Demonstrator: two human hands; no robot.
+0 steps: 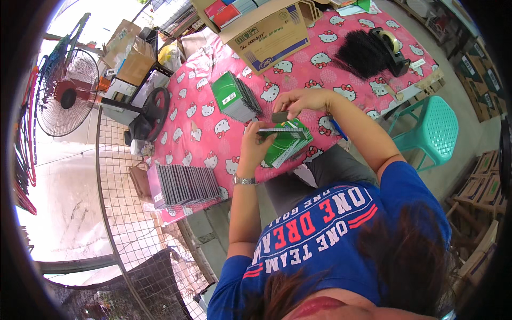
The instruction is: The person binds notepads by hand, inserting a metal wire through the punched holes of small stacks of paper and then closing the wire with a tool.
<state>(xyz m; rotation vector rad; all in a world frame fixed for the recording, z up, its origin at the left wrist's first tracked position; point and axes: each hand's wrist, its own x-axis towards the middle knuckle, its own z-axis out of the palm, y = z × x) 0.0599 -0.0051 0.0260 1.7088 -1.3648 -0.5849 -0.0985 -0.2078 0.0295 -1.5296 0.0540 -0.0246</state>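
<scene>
My left hand (pixel 253 149) grips a notebook (pixel 282 133) at its left end, holding it up almost edge-on. A thin dark spiral coil (pixel 319 130) sticks out past the notebook's right end. Just above that edge, my right hand (pixel 304 102) pinches a small dark flat block (pixel 279 117); its exact kind is unclear. Beneath the raised notebook, green-covered notebooks (pixel 285 151) lie on the table near my lap. A stack of green spiral notebooks (pixel 234 96) stands beyond my left hand. Purple-covered spiral notebooks (pixel 186 184) are lined up at the near left.
The pink patterned tablecloth (pixel 221 128) covers the table. A cardboard box (pixel 272 42) stands at the back. A heap of black spiral coils (pixel 362 53) lies beside a tape dispenser (pixel 393 50) at the far right. A turquoise stool (pixel 434 128) is right; a fan (pixel 68 98) stands left.
</scene>
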